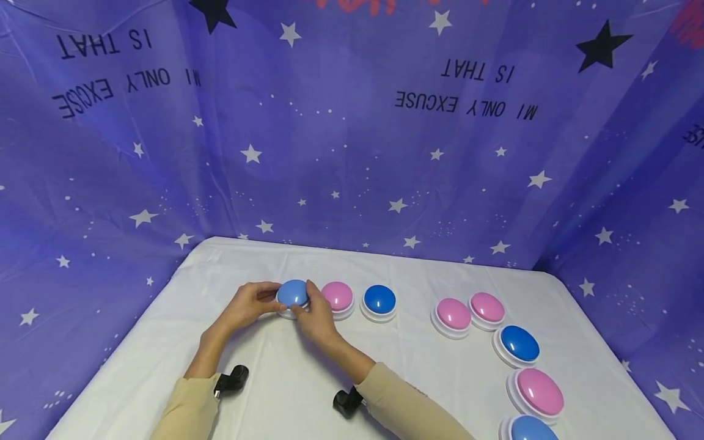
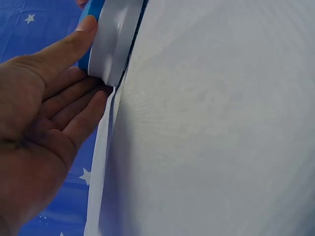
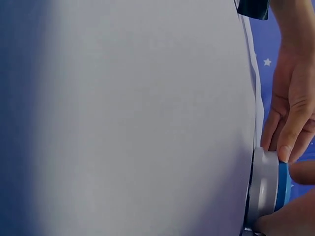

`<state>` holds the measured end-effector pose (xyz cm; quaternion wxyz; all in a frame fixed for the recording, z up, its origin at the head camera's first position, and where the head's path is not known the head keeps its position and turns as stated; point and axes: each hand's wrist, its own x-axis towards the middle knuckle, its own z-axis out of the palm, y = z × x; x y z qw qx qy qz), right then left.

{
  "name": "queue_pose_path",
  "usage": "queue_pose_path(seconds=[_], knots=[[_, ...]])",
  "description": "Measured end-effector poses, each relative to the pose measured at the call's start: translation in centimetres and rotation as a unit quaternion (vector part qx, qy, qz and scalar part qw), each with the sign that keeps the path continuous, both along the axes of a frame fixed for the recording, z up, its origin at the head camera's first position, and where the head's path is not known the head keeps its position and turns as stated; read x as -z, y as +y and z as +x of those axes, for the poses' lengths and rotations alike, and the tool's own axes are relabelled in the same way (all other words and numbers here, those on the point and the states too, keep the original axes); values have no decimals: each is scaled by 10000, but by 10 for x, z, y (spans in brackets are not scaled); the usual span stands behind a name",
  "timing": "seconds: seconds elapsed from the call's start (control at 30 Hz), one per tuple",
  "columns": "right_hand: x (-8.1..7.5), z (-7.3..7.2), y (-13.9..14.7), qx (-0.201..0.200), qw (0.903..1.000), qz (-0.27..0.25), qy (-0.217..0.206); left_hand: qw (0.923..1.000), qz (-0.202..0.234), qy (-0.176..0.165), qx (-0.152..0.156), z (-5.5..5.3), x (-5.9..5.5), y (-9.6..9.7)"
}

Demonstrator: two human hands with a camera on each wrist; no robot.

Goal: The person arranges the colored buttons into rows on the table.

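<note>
A light blue domed push button (image 1: 293, 293) on a white round base stands at the left end of a row on the table. My left hand (image 1: 242, 308) grips its left side, with the thumb at the near edge. From the right, my right hand (image 1: 317, 316) holds the same button between thumb and fingers. In the left wrist view, the left thumb lies on the rim of the button (image 2: 114, 42). Both hands meet the button (image 3: 265, 184) in the right wrist view, where the right hand (image 3: 290, 219) is partly cut off.
Close to the right hand stands a pink button (image 1: 337, 297), then a dark blue button (image 1: 380, 299). Several more pink and blue buttons curve along the right side, including a pink one (image 1: 540, 392). A white cloth covers the table (image 1: 275, 385); purple starry curtains (image 1: 352, 153) hang behind.
</note>
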<state>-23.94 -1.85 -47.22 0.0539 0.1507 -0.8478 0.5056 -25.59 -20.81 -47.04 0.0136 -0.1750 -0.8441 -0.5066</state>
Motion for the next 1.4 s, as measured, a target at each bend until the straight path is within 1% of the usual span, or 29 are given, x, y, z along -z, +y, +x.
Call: queue_pose_path(seconds=[0.1,0.17,0.37,0.47,0.57,0.67,0.8,0.9,0.97,1.07,1.17,1.23,1.4], knots=[[1,0,0,-19,9998,45,-186,9999,70,48,68,0,0,0],[1,1,0,-45,9997,67,-227,9998,99,107,135,0,0,0],[-2,2,3,-2,9993,83,-366,9999,105,40,70,0,1,2],[-4,2,6,28,9988,-1,-490,10000,88,8,37,-1,1,2],[-9,2,9,30,9979,-266,-596,10000,23,40,33,0,-1,2],[-18,2,18,28,9950,-634,-766,9999,-95,85,-104,2,-7,2],[-31,4,41,-199,9838,-1407,-1089,9987,-187,137,-455,4,-16,4],[-42,8,69,-483,9753,-1842,-1123,9982,-81,196,-558,5,-22,11],[-48,11,91,-568,9743,-1944,-991,9984,-32,290,-484,6,-27,21],[-58,18,126,-448,9756,-1998,-796,9987,-113,419,-276,8,-34,45],[-64,26,160,-132,9772,-1990,-730,9979,-321,570,-7,12,-41,74],[-66,34,182,127,9787,-1900,-763,9970,-437,599,218,15,-46,94],[-68,54,229,627,9805,-1653,-863,9922,-505,788,823,21,-55,144]])
